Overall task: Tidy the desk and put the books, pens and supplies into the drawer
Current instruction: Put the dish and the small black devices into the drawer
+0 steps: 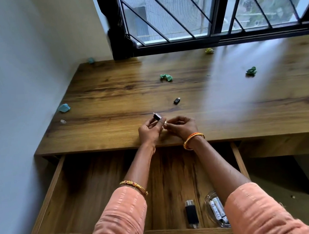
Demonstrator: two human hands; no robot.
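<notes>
My left hand [149, 132] pinches a small black adapter [156, 116] above the desk's front edge. Right beside it, my right hand [181, 127] pinches a tiny pale piece [165, 122] at its fingertips; what that piece is I cannot tell. Another small black adapter [176, 100] lies on the wooden desk [227, 106] just beyond the hands. Below my forearms the drawer [57, 192] stands pulled out. It holds a black USB stick [191, 213] and a clear pack of batteries [217, 210] near its front right.
Crumpled paper scraps lie about the desk: teal ones [64, 108] at the left edge and far corner [91, 60], green ones [166, 77] in the middle and right [251, 71], a yellowish one [209, 50] by the barred window. A small clear bit [62, 121] sits at the left.
</notes>
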